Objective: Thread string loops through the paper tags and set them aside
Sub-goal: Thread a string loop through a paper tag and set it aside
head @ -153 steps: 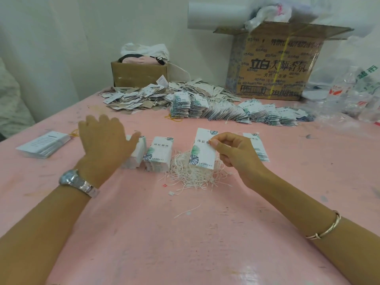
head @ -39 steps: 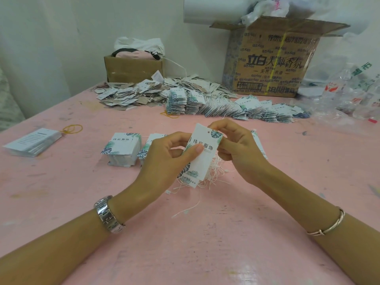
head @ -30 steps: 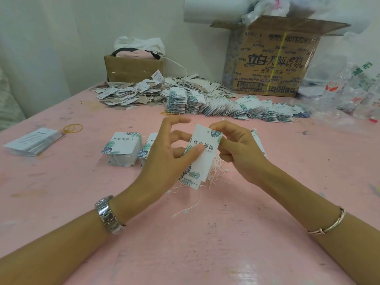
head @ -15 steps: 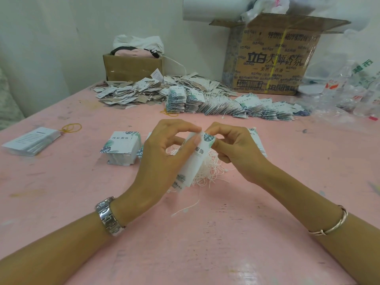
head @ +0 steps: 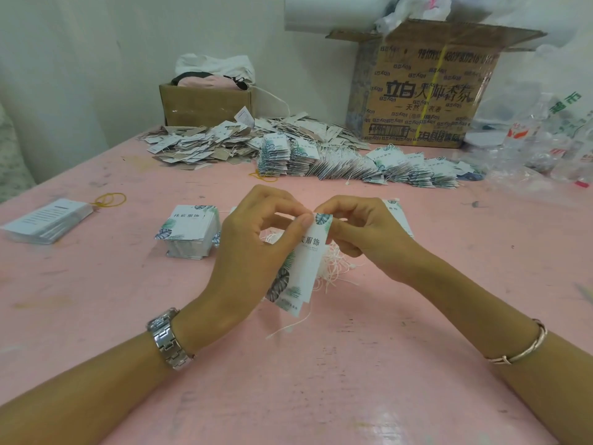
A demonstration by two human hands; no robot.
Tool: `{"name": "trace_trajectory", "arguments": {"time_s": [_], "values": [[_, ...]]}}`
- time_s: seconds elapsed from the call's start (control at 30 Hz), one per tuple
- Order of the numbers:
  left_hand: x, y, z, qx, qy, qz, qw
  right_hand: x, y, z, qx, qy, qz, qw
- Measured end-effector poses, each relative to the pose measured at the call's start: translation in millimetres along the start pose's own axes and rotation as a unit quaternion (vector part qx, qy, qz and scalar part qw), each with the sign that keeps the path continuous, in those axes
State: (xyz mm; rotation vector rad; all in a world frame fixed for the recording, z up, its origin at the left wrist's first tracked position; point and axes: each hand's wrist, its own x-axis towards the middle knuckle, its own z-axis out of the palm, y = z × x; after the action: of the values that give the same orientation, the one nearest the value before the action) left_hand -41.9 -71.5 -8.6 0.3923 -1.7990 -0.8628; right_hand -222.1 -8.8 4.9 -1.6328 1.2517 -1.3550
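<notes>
I pinch the top edge of a paper tag (head: 308,268) with the fingertips of my left hand (head: 253,252) and right hand (head: 369,236), and it hangs tilted over a loose heap of white string loops (head: 335,268) on the pink table (head: 321,380). Just left of my hands sits a squared stack of tags (head: 189,229), and farther left a flat white pack (head: 48,220) lies beside a yellow rubber band (head: 110,199). Along the far side, fanned rows of tags (head: 353,162) lie before a small carton (head: 205,104) and a big printed carton (head: 426,88).
</notes>
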Motion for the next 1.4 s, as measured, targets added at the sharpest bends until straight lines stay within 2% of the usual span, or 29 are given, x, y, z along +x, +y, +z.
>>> {"name": "trace_trajectory", "arguments": {"time_s": [0.2,0.37,0.57,0.73,0.83,0.97,1.1,1.23,1.4], "values": [[-2.3,-5.9,0.2,0.048,-0.058,-0.026,0.997,2.7,-1.9,-26.6,-0.059,-0.04,0.06,0.996],[-0.5,-7.6,-3.7,0.109,-0.024,-0.035,0.993,1.8,1.2,-52.8,-0.066,-0.086,0.103,0.989],[1.2,-7.0,-8.6,0.034,0.013,-0.082,0.996,1.4,8.3,-79.3,-0.019,-0.025,0.116,0.993],[0.0,-1.6,-7.9,-0.008,0.026,-0.061,0.998,1.5,16.6,-87.9,-0.004,0.008,0.129,0.992],[-0.5,-3.1,-7.7,-0.011,0.03,-0.057,0.998,3.4,22.3,-88.8,-0.022,0.065,0.149,0.987],[1.1,-6.2,-7.4,0.011,0.039,-0.055,0.998,5.2,27.8,-91.7,-0.016,0.117,0.144,0.983],[3.6,-8.1,-6.9,0.011,0.036,-0.046,0.998,6.2,23.4,-90.0,0.048,0.088,0.118,0.988],[5.7,-8.3,-6.2,-0.014,0.025,-0.03,0.999,7.7,10.9,-74.1,0.06,0.053,0.087,0.993],[6.1,-5.8,-5.4,-0.072,-0.002,-0.054,0.996,8.2,-5.2,-50.6,0.082,0.066,0.059,0.993]]}}
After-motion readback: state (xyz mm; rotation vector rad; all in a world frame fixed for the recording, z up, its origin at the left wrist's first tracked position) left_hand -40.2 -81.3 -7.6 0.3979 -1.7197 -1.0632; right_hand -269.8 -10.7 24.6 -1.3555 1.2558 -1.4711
